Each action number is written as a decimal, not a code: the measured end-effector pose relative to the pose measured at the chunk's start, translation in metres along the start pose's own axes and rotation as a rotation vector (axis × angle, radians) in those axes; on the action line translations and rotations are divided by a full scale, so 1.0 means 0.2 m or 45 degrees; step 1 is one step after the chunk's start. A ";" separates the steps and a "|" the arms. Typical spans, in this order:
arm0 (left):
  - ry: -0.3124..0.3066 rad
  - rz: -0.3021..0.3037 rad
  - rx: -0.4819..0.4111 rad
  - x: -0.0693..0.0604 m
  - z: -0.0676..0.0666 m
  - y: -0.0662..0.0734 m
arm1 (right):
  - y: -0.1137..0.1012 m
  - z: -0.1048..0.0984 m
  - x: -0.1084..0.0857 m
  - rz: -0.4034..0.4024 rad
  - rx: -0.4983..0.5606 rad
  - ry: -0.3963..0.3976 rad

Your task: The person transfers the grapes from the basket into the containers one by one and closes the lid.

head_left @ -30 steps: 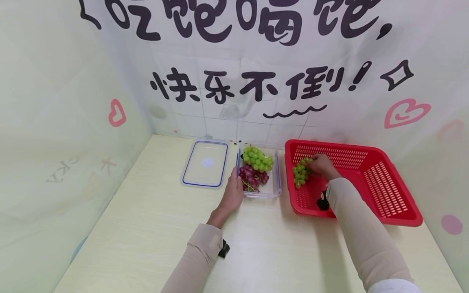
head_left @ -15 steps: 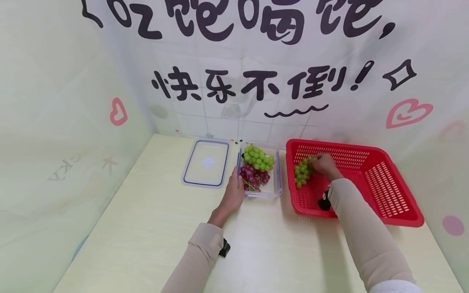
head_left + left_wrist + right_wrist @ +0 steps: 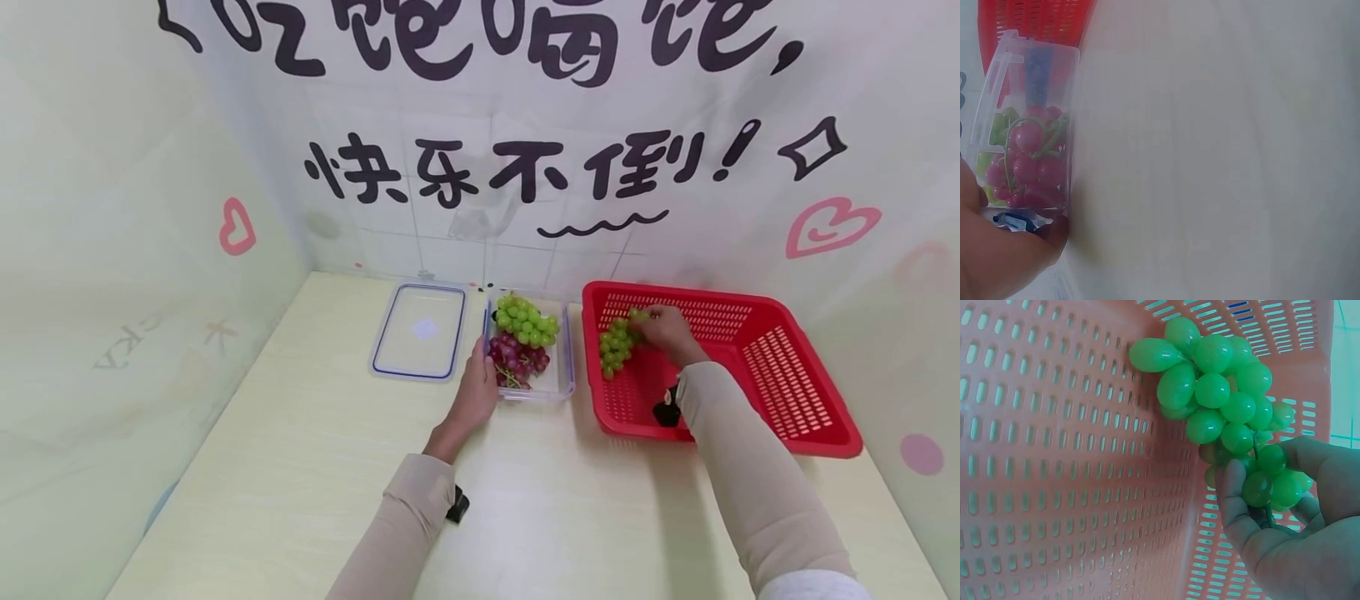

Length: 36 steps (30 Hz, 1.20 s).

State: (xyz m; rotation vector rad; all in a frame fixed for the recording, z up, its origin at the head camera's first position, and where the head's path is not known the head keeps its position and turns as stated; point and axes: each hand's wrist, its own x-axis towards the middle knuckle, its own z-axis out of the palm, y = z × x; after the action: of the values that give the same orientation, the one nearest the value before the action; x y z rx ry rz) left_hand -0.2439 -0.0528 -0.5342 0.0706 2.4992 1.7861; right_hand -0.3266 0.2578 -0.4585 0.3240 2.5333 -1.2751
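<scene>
My left hand [image 3: 474,390] holds the left side of a clear food container [image 3: 557,385], its thumb at the rim. Inside lie a green grape bunch [image 3: 527,321] at the far end and a red grape bunch [image 3: 517,360] nearer me. An unfastened latch [image 3: 1015,220] shows beside the left fingers. Within the red basket [image 3: 720,367], my right hand [image 3: 670,333] pinches the stem end of another bunch of green grapes [image 3: 1213,390]. That bunch slants toward the basket's left wall; whether it touches the bottom I cannot tell.
A clear lid [image 3: 418,332] with a blue seal lies flat on the table [image 3: 300,467], left of the container. The basket stands close to the container's right. A printed backdrop [image 3: 450,237] rises behind the table.
Between the fingers of my right hand, the green grapes have shifted only slightly inside the basket. My left hand stays at the container.
</scene>
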 end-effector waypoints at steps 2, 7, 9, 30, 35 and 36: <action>0.002 0.006 0.004 0.00 0.00 0.00 | 0.00 -0.01 0.00 -0.004 0.015 0.003; 0.008 0.013 -0.003 0.01 0.00 0.00 | 0.01 -0.02 0.01 -0.022 0.037 0.009; 0.012 0.011 -0.002 0.01 0.00 0.00 | 0.01 -0.03 0.01 -0.029 0.048 0.009; 0.015 0.031 0.019 0.00 0.00 0.00 | -0.03 -0.06 -0.02 -0.007 0.134 0.006; 0.013 0.030 0.028 0.00 0.00 -0.01 | -0.04 -0.07 -0.03 0.000 0.146 0.004; 0.010 0.028 0.028 0.01 0.00 -0.01 | -0.05 -0.08 -0.03 -0.003 0.147 0.009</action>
State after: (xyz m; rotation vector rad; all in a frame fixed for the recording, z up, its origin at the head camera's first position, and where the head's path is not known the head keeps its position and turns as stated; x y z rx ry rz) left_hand -0.2449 -0.0532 -0.5358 0.0922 2.5334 1.7707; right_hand -0.3263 0.2643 -0.4412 0.3508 2.4720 -1.4266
